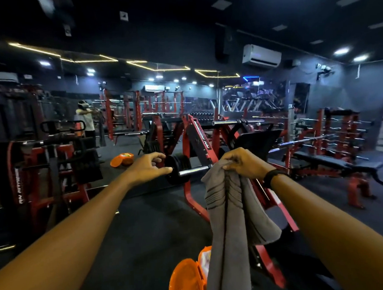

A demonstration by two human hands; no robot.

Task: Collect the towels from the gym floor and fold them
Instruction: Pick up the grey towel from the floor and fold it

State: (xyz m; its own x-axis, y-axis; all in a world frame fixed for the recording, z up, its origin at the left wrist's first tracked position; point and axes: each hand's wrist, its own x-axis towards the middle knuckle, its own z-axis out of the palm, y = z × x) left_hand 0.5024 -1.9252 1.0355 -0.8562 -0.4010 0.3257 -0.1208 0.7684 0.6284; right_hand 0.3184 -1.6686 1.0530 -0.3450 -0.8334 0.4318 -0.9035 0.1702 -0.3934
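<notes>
My right hand [243, 163] grips the bunched top edge of a grey towel [229, 221] with dark stripes. The towel hangs straight down from my fist, well above the floor, and its lower end covers part of an orange basket. My left hand [148, 167] is stretched out to the left of the towel, fingers loosely spread, holding nothing. It is apart from the towel, in front of a black weight plate.
An orange plastic basket [186, 282] with its lid open stands on the dark floor at the bottom centre. A red plate-loaded machine [194, 140] stands straight ahead, benches [326, 161] to the right, another red machine [41, 167] to the left. The mirror shows a reflected orange basket [122, 159] and a person [86, 122].
</notes>
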